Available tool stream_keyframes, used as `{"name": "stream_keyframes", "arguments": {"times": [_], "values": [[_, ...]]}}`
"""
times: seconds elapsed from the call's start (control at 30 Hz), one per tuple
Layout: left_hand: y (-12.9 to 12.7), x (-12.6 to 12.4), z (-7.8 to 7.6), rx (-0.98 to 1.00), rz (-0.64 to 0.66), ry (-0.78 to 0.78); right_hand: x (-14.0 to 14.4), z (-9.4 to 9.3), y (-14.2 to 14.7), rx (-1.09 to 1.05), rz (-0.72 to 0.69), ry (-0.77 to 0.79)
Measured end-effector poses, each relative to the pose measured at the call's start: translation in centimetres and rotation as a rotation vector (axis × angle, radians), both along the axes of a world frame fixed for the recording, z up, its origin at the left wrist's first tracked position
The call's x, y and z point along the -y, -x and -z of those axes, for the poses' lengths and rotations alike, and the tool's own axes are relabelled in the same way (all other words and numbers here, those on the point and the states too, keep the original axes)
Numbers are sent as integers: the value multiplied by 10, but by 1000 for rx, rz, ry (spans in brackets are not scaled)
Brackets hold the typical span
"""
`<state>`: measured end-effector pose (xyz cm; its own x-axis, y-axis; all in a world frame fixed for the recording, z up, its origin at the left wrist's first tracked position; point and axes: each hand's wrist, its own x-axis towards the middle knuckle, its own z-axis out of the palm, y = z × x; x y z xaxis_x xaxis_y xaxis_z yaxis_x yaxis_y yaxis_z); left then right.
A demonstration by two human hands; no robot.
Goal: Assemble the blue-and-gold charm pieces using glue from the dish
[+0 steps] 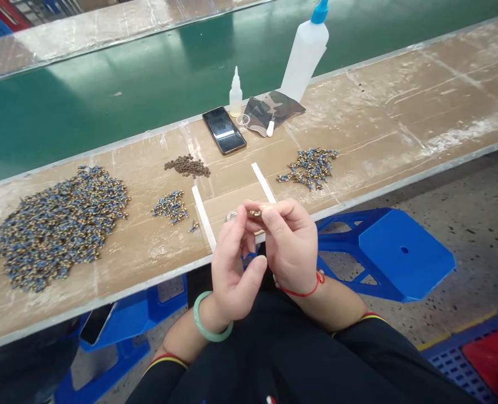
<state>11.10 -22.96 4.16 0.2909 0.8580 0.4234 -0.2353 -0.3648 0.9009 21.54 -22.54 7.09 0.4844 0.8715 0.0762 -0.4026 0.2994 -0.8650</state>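
Observation:
My right hand [291, 241], with a red cord at the wrist, pinches a small brass-coloured metal part [255, 213] between thumb and fingertips. Beside it is my left hand [234, 264], wearing a pale green bangle, its thumb apart from the raised fingers. Its fingertips come close to the part; whether they touch it I cannot tell. Just behind the left fingers a small round clear object [231, 216] shows in part. Small blue-and-brass pieces lie in a large pile [63, 224], a smaller pile [170, 206] and a right-hand pile [310, 167]. Brown discs [187, 166] form another heap.
Along the bench's far side are a phone [224, 130], a small dropper bottle [236, 95], a camouflage cloth [274, 109] and a large blue-capped bottle [305, 53]. Two white strips [204, 219] mark the cardboard. Blue stools [404, 252] stand below the near edge.

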Motion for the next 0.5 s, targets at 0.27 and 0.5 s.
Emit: {"name": "stream_keyframes", "arguments": {"times": [0.27,0.5], "values": [[2,-2,10,-70,-45,-5,-1,3,3,170,86,-42],[3,-3,9,-158,-108,-125,2,5,-1,264,98,-86]]}}
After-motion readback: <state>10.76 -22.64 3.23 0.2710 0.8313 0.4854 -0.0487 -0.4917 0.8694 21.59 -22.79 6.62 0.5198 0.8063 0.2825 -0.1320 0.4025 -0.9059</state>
